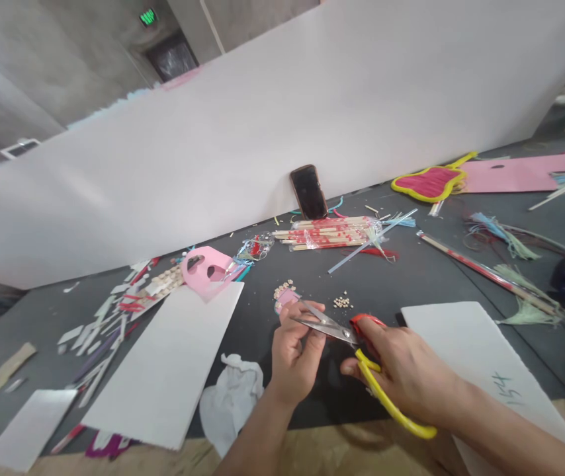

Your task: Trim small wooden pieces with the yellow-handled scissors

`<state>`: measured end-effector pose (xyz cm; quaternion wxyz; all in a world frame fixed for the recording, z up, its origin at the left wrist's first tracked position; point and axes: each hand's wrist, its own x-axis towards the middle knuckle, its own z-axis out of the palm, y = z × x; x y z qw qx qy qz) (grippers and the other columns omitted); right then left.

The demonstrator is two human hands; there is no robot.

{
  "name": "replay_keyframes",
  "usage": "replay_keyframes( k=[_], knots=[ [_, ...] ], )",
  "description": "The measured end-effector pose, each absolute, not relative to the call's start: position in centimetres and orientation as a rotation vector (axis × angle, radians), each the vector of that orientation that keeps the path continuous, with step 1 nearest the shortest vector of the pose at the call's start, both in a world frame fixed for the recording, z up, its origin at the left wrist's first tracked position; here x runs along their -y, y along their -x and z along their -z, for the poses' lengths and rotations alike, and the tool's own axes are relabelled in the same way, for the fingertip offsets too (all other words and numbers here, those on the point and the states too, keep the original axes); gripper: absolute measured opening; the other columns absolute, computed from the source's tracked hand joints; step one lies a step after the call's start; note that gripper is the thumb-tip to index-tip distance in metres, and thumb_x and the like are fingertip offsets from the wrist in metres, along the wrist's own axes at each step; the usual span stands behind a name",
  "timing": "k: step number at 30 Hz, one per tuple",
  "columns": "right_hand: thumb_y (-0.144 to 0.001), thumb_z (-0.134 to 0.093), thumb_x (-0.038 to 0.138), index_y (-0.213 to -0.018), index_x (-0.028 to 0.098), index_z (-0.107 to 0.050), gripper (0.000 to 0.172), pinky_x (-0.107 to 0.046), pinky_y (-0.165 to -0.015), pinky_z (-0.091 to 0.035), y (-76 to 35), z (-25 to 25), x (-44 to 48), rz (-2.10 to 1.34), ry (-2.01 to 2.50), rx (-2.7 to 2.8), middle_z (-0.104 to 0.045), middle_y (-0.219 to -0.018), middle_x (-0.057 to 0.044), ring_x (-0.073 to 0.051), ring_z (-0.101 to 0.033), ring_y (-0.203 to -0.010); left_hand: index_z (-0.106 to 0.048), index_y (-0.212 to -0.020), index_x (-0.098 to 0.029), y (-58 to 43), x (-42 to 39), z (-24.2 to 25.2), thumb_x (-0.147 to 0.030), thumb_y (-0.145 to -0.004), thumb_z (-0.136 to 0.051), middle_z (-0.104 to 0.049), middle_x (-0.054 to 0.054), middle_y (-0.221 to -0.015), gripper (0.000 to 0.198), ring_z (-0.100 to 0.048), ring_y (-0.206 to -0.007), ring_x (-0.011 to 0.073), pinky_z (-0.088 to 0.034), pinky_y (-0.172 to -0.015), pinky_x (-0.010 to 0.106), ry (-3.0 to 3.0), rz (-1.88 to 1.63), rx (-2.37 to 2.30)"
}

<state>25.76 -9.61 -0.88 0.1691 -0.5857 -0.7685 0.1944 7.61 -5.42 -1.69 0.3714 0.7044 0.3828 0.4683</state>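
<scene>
My right hand (406, 370) is closed around the red and yellow handles of a pair of scissors (332, 327), whose blades point left. My left hand (295, 354) pinches something thin right at the blades; I cannot make out what it is. Just beyond the blade tips lies a small pink piece (286, 297) with small wooden beads (342, 302) scattered near it on the dark table (411, 277).
White sheets lie at left (168, 363) and right (481, 357). A crumpled white tissue (233, 396) sits near my left wrist. A phone (308, 192) leans on the white wall, with bundled sticks (327, 233) before it. Pink cutouts (208, 270), paper scraps and tassels litter the table.
</scene>
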Motion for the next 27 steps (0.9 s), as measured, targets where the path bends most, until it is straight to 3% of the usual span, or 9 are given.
replay_keyframes(
  k=[6,12,22,27],
  knots=[
    [-0.084,-0.049,0.052,-0.093,0.019,-0.047,0.034,-0.029,-0.054,-0.037,-26.2,1.5,8.8,-0.455,1.636,2.163,-0.064,-0.071,-0.006,-0.023,-0.061,-0.064,-0.066,-0.081,-0.017,-7.8,5.0,2.1,-0.024,-0.087,-0.052,-0.067,0.009,-0.095,0.017,-0.059,-0.095,0.0221,-0.043,-0.089,0.038,-1.936,-1.238,-1.115],
    [-0.073,-0.059,0.061,-0.102,0.016,-0.046,0.055,-0.033,-0.061,-0.043,-26.4,1.6,8.7,-0.362,1.594,2.178,-0.063,-0.085,-0.011,-0.027,-0.062,-0.078,-0.067,-0.077,-0.018,-7.9,4.9,2.0,-0.025,-0.087,-0.051,-0.069,0.008,-0.091,0.020,-0.060,-0.095,0.0229,-0.043,-0.089,0.038,-2.013,-1.256,-1.151],
    [-0.068,-0.063,0.060,-0.098,0.017,-0.045,0.056,-0.042,-0.071,-0.047,-26.0,0.8,8.7,-0.379,1.518,2.152,-0.058,-0.090,-0.013,-0.029,-0.057,-0.085,-0.069,-0.071,-0.018,-7.5,4.9,0.7,-0.028,-0.086,-0.051,-0.068,0.009,-0.093,0.026,-0.058,-0.100,0.0256,-0.041,-0.091,0.041,-1.895,-1.147,-1.012],
    [-0.076,-0.059,0.055,-0.094,0.018,-0.049,0.043,-0.038,-0.070,-0.048,-26.0,1.6,8.5,-0.387,1.461,2.134,-0.060,-0.088,-0.012,-0.027,-0.059,-0.083,-0.069,-0.064,-0.017,-7.2,4.7,0.3,-0.032,-0.085,-0.054,-0.068,0.011,-0.085,0.030,-0.058,-0.104,0.0278,-0.046,-0.087,0.038,-1.738,-1.060,-0.910]
  ],
)
